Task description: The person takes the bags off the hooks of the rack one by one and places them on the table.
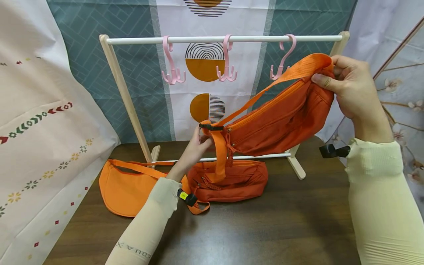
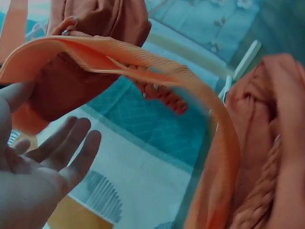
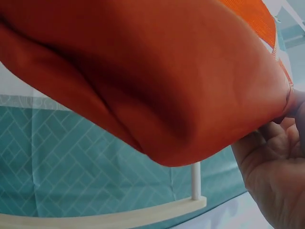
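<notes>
A rust-red waist bag (image 1: pixel 275 121) with an orange strap (image 1: pixel 275 82) hangs tilted in the air, its right end higher. My right hand (image 1: pixel 354 81) grips that upper end, thumb in front. At the lower left end, my left hand (image 1: pixel 198 147) pinches the strap beside a black buckle (image 1: pixel 212 127), its other fingers spread loosely in the left wrist view. A loose strap end and a braided zipper pull (image 1: pixel 230 147) dangle there. The bag's underside (image 3: pixel 143 95) fills much of the right wrist view.
Three pink hooks (image 1: pixel 226 60) hang from the white rail (image 1: pixel 198 39) of a wooden-legged rack. On the brown table (image 1: pixel 265 228), a second rust-red bag (image 1: pixel 238 187) lies under the held one, beside an orange bag (image 1: pixel 126 187) at left.
</notes>
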Motion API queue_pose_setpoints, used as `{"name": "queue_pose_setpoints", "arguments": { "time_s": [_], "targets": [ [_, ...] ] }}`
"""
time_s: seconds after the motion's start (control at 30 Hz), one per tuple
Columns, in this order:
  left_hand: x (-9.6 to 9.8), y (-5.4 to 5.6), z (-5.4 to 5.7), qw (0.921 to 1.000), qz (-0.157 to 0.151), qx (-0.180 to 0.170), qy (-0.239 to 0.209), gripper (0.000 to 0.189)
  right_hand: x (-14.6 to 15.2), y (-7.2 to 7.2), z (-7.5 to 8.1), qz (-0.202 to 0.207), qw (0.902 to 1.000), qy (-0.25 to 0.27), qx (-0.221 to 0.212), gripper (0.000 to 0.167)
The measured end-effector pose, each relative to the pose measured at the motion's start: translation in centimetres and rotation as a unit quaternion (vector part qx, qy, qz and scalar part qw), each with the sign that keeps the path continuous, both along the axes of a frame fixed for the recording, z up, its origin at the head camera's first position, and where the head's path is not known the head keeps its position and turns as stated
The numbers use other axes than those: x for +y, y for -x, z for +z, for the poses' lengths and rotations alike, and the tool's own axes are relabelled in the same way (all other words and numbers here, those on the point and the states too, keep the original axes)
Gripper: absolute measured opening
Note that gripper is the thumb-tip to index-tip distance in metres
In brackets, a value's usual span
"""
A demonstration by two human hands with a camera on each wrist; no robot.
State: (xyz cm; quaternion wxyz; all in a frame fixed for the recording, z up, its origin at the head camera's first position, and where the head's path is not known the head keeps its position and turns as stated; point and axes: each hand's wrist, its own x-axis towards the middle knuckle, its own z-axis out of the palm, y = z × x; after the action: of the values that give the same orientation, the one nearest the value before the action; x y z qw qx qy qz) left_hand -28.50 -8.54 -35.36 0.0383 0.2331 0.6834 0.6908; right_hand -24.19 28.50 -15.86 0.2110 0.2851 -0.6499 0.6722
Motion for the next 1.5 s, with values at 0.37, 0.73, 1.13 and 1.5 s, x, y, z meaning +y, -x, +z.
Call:
{"name": "queue_pose_setpoints", "arguments": {
  "time_s": [0.37, 0.73, 1.13, 1.5],
  "targets": [
    [0.5, -0.7, 1.4, 0.9978, 0.022, -0.038, -0.05, 0.056, 1.9, 1.1, -2.5, 0.007, 0.9958, 0.035, -0.084, 0.023],
    [1.1, 0.0, 4.0, 0.9966, 0.045, -0.06, -0.034, 0.05, 5.6, 2.2, -7.8, -0.038, 0.974, -0.017, -0.223, 0.016],
    [7.3, -0.7, 3.0, 0.9928, 0.074, -0.078, -0.053, 0.041, 9.4, 1.3, -13.9, -0.075, 0.9387, 0.076, -0.328, 0.03],
    [10.6, -0.9, 1.3, 0.9779, 0.105, -0.101, -0.15, 0.038, 11.0, 0.8, -18.3, 0.031, 0.9407, 0.218, -0.258, 0.046]
  ]
}}
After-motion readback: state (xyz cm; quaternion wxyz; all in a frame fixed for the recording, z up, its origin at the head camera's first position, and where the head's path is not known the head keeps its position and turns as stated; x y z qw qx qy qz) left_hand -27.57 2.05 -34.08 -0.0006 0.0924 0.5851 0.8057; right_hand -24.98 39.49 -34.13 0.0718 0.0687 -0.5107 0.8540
